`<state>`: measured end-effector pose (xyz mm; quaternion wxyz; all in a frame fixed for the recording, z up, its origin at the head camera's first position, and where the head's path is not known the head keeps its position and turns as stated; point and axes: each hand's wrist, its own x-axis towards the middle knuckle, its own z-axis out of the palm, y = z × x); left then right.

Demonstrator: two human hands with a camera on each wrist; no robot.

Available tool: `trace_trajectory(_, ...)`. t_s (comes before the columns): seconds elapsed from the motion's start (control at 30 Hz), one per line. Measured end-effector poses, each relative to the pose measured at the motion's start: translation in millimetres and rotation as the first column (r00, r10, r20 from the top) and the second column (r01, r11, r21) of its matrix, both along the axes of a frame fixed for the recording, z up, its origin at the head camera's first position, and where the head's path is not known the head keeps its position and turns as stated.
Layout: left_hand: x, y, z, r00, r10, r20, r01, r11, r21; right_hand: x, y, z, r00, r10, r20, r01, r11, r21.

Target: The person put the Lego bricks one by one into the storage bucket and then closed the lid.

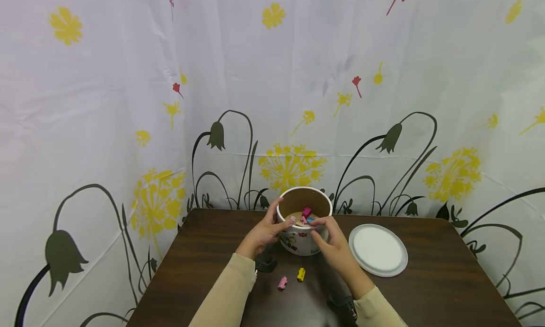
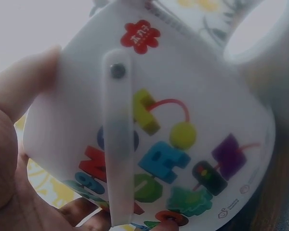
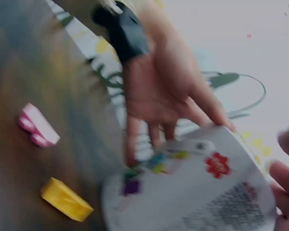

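A white toy bucket [image 1: 300, 242] with colourful printed pictures leans its mouth toward me. My left hand [image 1: 265, 232] grips its left side, thumb at the rim and fingers round the wall. At the front right of the rim, my right hand [image 1: 336, 246] pinches the bucket, its thumb against the outer wall. Inside lie several small toys, among them a magenta block [image 1: 306, 212] and a blue piece [image 1: 310, 219] beside the right fingertips. The left wrist view shows the bucket's pale plastic handle [image 2: 119, 144] hanging along the wall.
In front of the bucket, a pink toy car [image 1: 283, 283] and a yellow toy car [image 1: 301, 274] sit on the dark wooden table [image 1: 204, 260]. A round white lid [image 1: 378, 250] lies to the right. Behind the table hangs a flower-printed curtain [image 1: 238, 71].
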<state>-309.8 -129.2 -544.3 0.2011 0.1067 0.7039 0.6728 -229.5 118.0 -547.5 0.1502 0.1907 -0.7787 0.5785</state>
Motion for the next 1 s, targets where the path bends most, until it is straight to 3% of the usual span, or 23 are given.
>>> trace_trajectory(0.13,-0.4,1.3,-0.8,1.000,0.011,0.004,-0.011,1.000,-0.010,20.1,-1,-13.2,0.997,-0.047,-0.066,0.044,0.998,-0.044)
trace_trajectory(0.23,0.6,1.7,-0.9,1.000,0.015,0.010,-0.015,1.000,-0.020,34.9,0,-28.8,0.996,-0.031,-0.085,0.026,0.998,-0.053)
trace_trajectory(0.4,0.1,1.9,0.2,0.999,0.023,0.022,-0.022,1.000,-0.017,51.2,1,-60.9,0.992,0.088,0.086,-0.080,0.992,-0.101)
trace_trajectory(0.6,-0.9,-1.1,-0.4,0.999,0.031,0.022,-0.031,0.999,-0.004,57.5,-6,-87.9,0.946,0.076,0.315,-0.024,0.986,-0.167)
trace_trajectory(0.67,-0.4,-1.9,-0.7,0.999,0.037,0.023,-0.037,0.999,-0.002,56.2,-9,-90.2,0.944,0.048,0.325,-0.010,0.993,-0.117)
trace_trajectory(0.77,0.3,-2.0,-0.8,1.000,0.026,0.016,-0.026,1.000,-0.003,54.3,-12,-91.1,0.959,-0.011,0.283,0.002,0.999,0.034)
trace_trajectory(0.87,0.4,-0.8,-0.6,1.000,0.017,0.009,-0.017,1.000,-0.003,52.8,-14,-91.8,0.973,-0.055,0.225,0.013,0.983,0.185)
trace_trajectory(1.0,0.1,0.6,-0.3,1.000,0.019,0.016,-0.019,1.000,-0.005,52.5,-18,-92.1,0.983,-0.052,0.175,-0.004,0.953,0.303)
